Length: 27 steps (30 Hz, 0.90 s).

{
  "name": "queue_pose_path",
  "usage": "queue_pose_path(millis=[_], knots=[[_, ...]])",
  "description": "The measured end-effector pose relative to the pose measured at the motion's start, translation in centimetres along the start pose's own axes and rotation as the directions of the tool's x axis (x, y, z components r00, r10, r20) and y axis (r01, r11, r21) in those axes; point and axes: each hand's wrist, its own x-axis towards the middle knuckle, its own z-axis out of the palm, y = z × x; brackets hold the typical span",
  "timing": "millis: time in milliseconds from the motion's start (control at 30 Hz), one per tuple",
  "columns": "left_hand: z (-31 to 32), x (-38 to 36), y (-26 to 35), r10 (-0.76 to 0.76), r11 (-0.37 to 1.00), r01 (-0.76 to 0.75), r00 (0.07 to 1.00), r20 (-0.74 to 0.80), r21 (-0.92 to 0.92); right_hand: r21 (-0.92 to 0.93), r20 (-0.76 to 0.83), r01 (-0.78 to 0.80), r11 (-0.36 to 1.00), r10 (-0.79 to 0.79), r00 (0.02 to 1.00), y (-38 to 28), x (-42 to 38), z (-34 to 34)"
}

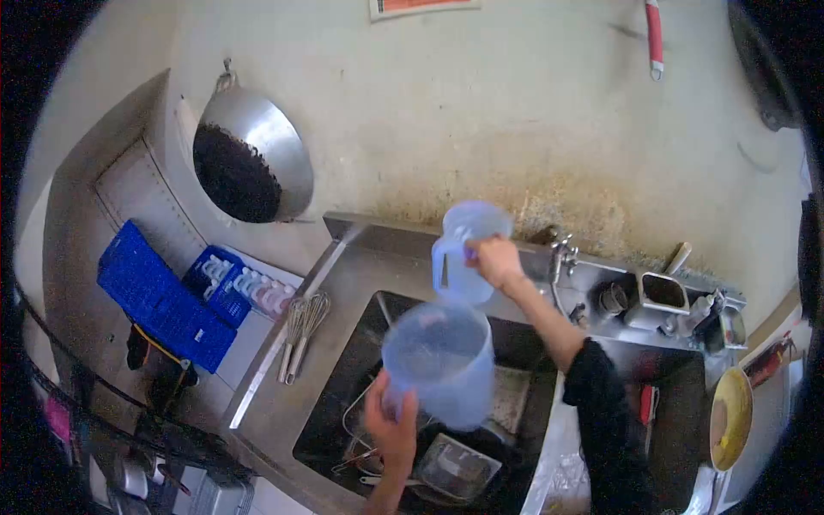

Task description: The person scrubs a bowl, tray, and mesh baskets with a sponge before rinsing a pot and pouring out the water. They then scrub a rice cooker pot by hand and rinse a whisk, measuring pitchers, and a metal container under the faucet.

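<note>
My left hand (395,429) is closed on the near left side of a large translucent plastic container (446,386), held tilted over the left sink basin (330,425). My right hand (496,260) grips a smaller translucent plastic jug (463,279) at its right side, above the back edge of that basin. The jug overlaps the container's far rim in this view. Below them in the basin lie a rectangular clear tub (457,468) and some wire utensils, partly hidden by the container and my left hand.
Two whisks (300,335) lie on the steel counter left of the basin. A tap (560,257) rises behind the sinks, with a steel container (661,296) to its right. Beside the right basin (678,399) is a yellow-lined pan (730,421). A large wok (257,154) hangs on the wall.
</note>
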Motion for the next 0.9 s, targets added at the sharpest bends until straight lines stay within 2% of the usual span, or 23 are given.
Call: queue_pose_path(millis=[33,100,167,200,267,367,467,567,633,700,733,767,800,833,867,900], knots=[[0.4,1.9,0.2,0.011,0.999,-0.013,0.999,0.036,0.049,0.033,-0.049,-0.057,0.998,0.058,0.997,-0.4,-0.5,-1.4],[2.1,5.4,-1.0,0.052,0.995,-0.059,0.995,0.08,0.077,0.145,-0.281,-0.049,0.988,0.089,0.955,-1.7,-1.6,-7.6],[4.5,7.9,-4.0,0.098,0.991,-0.107,0.99,0.104,0.08,0.42,-0.271,-0.04,0.907,0.167,0.948,-3.1,-1.8,-14.6],[5.8,8.8,-4.3,0.114,0.988,-0.125,0.987,0.117,0.09,0.41,-0.276,0.031,0.912,0.092,0.957,-3.7,-1.6,-16.7],[9.6,9.9,-3.0,-0.024,0.975,0.048,0.993,0.113,-0.218,0.4,-0.279,0.153,0.904,-0.039,0.959,-4.5,-1.0,-19.0],[15.0,9.6,-5.3,0.026,0.934,-0.041,0.999,-0.047,-0.355,0.189,-0.184,0.194,0.963,-0.159,0.97,-3.2,0.2,-14.6],[18.1,7.6,-11.2,-0.012,0.985,0.02,0.999,0.046,-0.169,0.153,-0.022,-0.026,0.988,0.03,0.999,1.1,1.6,-8.6],[20.1,8.2,-12.6,0.134,0.959,-0.095,0.982,0.131,-0.267,0.066,-0.058,-0.042,0.997,0.046,0.997,5.3,2.8,-4.5],[20.1,9.0,-12.3,0.331,0.936,-0.347,0.925,0.187,0.06,-0.017,-0.119,-0.091,0.996,0.088,0.989,4.9,2.1,-4.8],[19.4,9.0,-12.4,0.301,0.952,-0.302,0.909,0.288,-0.041,-0.148,-0.186,-0.17,0.974,0.141,0.972,1.9,0.3,-7.4],[18.5,8.6,-12.6,0.23,0.973,-0.219,0.915,0.33,-0.07,-0.209,-0.205,-0.207,0.956,0.164,0.965,0.3,-1.3,-9.1],[17.0,8.2,-12.4,0.322,0.925,-0.37,0.886,0.335,0.09,-0.31,-0.359,-0.079,0.947,-0.04,0.933,1.2,-2.4,-8.7],[15.2,7.4,-12.3,0.345,0.898,-0.399,0.899,0.271,0.182,-0.429,-0.469,0.039,0.902,-0.259,0.845,2.3,-3.6,-8.4],[12.8,5.9,-12.5,0.307,0.901,-0.374,0.908,0.284,0.221,-0.195,-0.424,0.059,0.979,-0.138,0.895,2.2,-6.1,-9.1],[10.0,3.3,-11.5,0.14,0.938,-0.251,0.906,0.4,0.241,0.052,-0.35,0.049,0.997,-0.028,0.936,1.3,-9.7,-10.3],[7.0,1.2,-10.6,-0.019,0.929,-0.263,0.666,0.745,0.259,0.354,-0.074,-0.118,0.928,0.154,0.985,0.6,-13.5,-10.8]])
